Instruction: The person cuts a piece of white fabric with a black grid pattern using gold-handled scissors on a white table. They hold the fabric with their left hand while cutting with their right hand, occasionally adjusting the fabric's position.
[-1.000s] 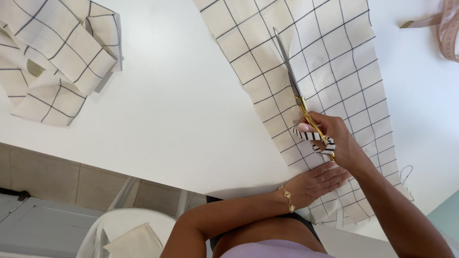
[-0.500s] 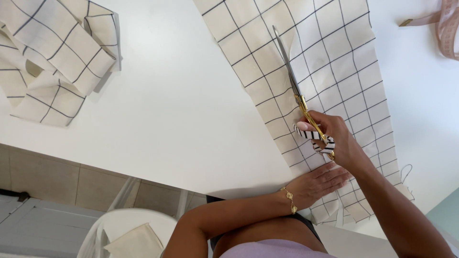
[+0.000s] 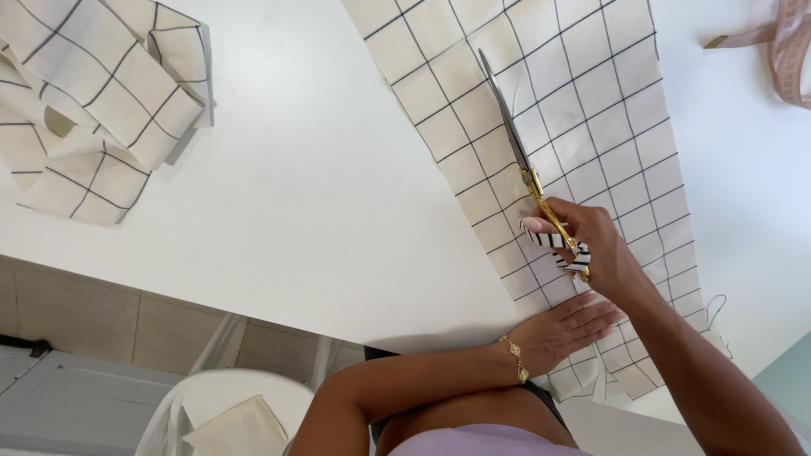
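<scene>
Right hand [image 3: 591, 245] grips scissors [image 3: 528, 173]; left hand [image 3: 570, 325] flat on checked fabric [image 3: 583, 110].

Bare arms, gold charm bracelet [image 3: 514, 359] at left wrist, lilac top [image 3: 490, 441]

Scissors [image 3: 530, 181] are gripped in the right hand [image 3: 591, 245], fingers through the gold handles, which are wrapped in black-and-white striped cloth. The long grey blades look shut or nearly so and point away from the person. They lie low along the cream fabric [image 3: 583, 110] with its thin dark grid, just inside that fabric's left edge. The fabric lies flat as a long strip that runs from the near edge of the white table [image 3: 321, 211] to the far side. The left hand [image 3: 566, 329], a gold bracelet at its wrist, presses flat on the near end of the fabric, just below the right hand and the scissor handles.
</scene>
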